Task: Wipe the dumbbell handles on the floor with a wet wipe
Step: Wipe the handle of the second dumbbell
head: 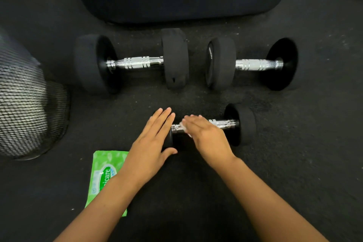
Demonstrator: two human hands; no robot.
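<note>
Green wipe pack (102,173) nearest, left grip (155,139) flat on near dumbbell (241,124) (open-fingered), right grip (204,133) pressing wipe (184,126) against handle (222,123).

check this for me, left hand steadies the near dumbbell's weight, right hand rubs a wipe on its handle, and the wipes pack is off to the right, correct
Not quite. In the head view the wipes pack lies to the left, under the left forearm. The rest holds: left hand steadies the near dumbbell, right hand presses the wipe on the handle.

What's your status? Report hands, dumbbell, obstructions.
Left hand flat on near dumbbell's left weight, steadying. Right hand presses wet wipe on its chrome handle. Nothing blocking.
</note>
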